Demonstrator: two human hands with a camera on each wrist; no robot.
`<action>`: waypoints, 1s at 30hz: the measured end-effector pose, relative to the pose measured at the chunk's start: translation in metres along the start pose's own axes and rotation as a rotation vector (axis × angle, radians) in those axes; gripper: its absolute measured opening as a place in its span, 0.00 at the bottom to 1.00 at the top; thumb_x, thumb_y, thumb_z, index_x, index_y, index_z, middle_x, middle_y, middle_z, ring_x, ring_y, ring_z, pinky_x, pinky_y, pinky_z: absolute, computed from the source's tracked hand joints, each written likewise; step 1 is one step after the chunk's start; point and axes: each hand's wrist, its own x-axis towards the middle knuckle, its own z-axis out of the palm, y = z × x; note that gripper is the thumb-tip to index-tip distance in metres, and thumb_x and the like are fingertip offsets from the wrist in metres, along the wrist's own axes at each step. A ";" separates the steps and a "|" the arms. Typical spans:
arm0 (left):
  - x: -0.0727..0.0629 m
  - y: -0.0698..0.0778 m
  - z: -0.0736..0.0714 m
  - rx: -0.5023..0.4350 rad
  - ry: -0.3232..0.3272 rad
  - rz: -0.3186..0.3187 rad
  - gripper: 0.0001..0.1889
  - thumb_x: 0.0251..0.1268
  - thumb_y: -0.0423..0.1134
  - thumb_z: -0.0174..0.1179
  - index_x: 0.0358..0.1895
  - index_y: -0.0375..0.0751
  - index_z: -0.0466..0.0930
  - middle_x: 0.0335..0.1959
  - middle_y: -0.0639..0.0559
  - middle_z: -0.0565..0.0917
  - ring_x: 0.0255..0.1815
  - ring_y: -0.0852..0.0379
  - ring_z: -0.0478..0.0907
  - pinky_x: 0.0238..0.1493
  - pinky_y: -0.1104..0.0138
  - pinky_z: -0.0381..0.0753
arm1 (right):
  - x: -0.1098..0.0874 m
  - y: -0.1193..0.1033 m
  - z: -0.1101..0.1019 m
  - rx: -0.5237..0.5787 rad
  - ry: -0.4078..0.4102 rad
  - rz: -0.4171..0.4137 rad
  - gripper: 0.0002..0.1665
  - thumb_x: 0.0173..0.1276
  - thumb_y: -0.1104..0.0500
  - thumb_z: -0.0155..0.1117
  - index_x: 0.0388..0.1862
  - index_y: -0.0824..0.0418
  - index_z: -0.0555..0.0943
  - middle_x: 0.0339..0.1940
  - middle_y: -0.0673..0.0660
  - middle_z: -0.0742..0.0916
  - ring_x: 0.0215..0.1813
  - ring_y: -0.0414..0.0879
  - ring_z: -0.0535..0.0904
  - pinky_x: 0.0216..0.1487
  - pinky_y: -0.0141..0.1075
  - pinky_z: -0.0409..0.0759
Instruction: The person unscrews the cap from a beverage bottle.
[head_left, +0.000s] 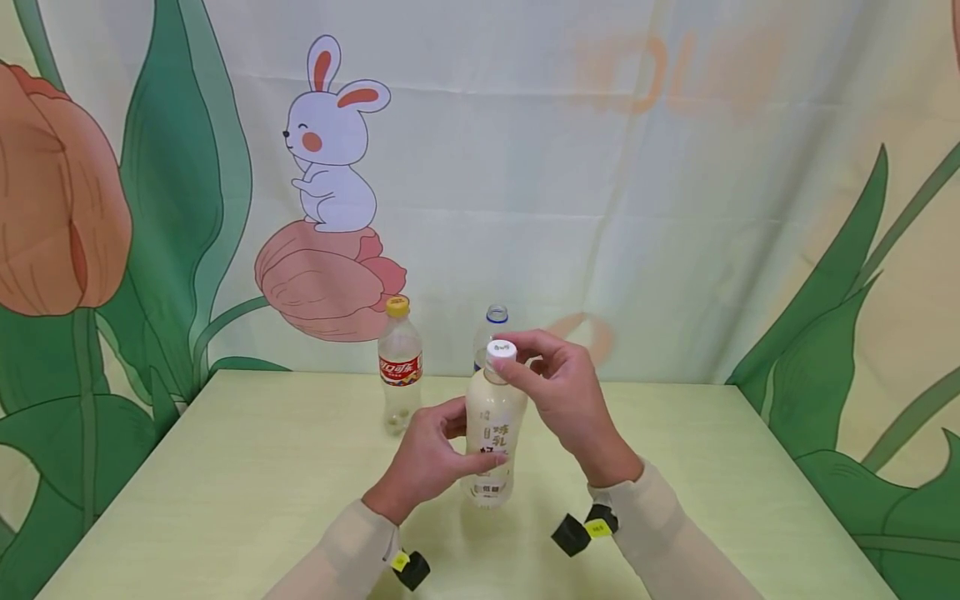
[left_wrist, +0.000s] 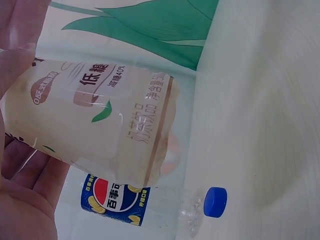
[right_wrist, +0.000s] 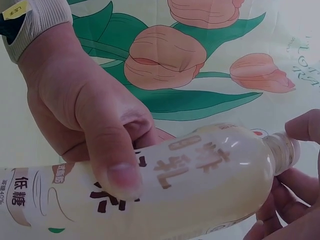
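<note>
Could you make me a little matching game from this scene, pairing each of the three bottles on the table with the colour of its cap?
Things:
1. Cream-coloured milk-tea plastic bottle held in both hands
2. Clear plastic bottle with a red label, standing at the back left
3. Clear plastic bottle with a blue Pepsi label, behind the held one

Cap colours:
A. Blue
B. White
C. Yellow

Pairs: 1-B, 2-C, 3-A
</note>
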 end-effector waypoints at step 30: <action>0.000 0.002 0.002 0.009 -0.003 0.027 0.29 0.50 0.45 0.81 0.58 0.52 0.83 0.52 0.57 0.89 0.52 0.56 0.87 0.59 0.60 0.86 | 0.001 -0.006 0.006 -0.011 0.168 0.048 0.21 0.54 0.55 0.84 0.42 0.59 0.84 0.35 0.54 0.87 0.39 0.50 0.81 0.39 0.35 0.81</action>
